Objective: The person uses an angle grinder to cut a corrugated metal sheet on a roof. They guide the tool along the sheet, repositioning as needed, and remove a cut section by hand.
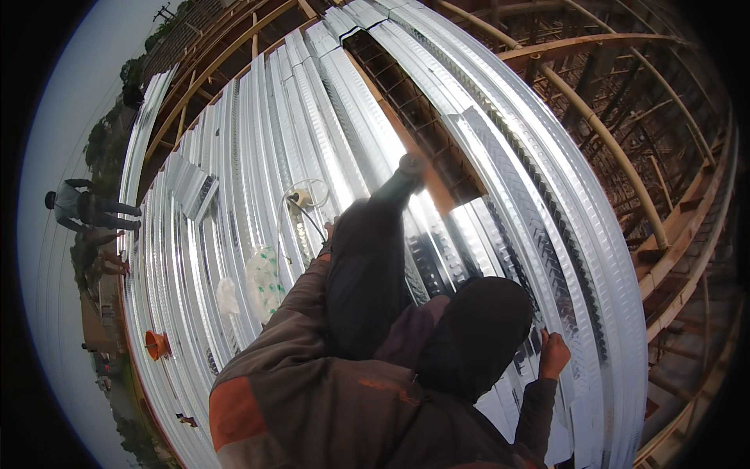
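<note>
I sit on shiny ribbed metal decking sheets (258, 172), my knees bent in dark trousers. My right hand (554, 354) is closed beside my right knee, just above the ribbed metal. What its fingers hold, if anything, is hidden. My left hand (329, 234) is mostly covered by my left leg, so its fingers do not show clearly. Nearest to it is a round, pale reel-like thing (299, 199) with a dark cord and a thin pale line running from it. A clear plastic bag with green marks (264, 281) lies beside my left forearm.
A long opening (406, 102) with a metal grid and a brown board (440, 191) along its edge lies ahead. Crumpled white plastic (227, 297) and an orange container (157, 345) rest at left. One person (90, 205) stands far left. Wooden poles (605, 148) fill the right.
</note>
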`<state>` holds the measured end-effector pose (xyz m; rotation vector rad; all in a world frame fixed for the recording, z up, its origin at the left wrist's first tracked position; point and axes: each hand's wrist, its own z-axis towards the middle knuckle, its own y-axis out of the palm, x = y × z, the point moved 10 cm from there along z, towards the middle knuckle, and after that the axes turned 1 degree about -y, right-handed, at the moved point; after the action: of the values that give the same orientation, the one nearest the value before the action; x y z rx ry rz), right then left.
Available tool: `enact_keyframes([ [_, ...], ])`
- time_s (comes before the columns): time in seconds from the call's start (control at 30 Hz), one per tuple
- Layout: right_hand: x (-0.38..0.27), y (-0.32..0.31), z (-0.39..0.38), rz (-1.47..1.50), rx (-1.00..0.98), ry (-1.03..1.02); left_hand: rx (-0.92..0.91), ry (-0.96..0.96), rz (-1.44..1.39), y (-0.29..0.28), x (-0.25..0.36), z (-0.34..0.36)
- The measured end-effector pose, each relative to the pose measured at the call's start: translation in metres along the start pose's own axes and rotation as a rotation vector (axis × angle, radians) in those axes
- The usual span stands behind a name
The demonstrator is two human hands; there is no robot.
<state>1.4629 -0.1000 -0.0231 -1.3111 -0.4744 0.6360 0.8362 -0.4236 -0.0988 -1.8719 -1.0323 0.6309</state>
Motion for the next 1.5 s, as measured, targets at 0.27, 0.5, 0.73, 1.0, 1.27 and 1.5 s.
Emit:
enact_keyframes([
  [0.27, 0.001, 0.005, 0.000, 0.242, -0.241, 0.141, 0.219, 0.114, -0.088, -0.237, 0.054, -0.012],
  [0.5, -0.037, -0.108, 0.124, 0.434, -0.139, 0.289, -0.127, 0.961, -1.048, -0.305, 0.282, -0.105],
  [0.73, -0.292, -0.243, 0.274, 0.588, 0.035, -0.291, -0.077, 1.116, 0.094, -0.116, 0.377, -0.171],
  [1.0, -0.469, -0.147, 0.200, 0.836, -0.524, -0.517, -0.239, 1.103, 0.337, -0.054, 0.379, -0.220],
  [1.27, -0.510, -0.150, 0.188, 0.843, -0.688, -0.642, -0.199, 0.862, 0.346, -0.053, 0.329, -0.208],
  [1.5, -0.506, -0.172, 0.180, 0.826, -0.563, -0.739, -0.259, 0.923, 0.325, -0.054, 0.326, -0.219],
])
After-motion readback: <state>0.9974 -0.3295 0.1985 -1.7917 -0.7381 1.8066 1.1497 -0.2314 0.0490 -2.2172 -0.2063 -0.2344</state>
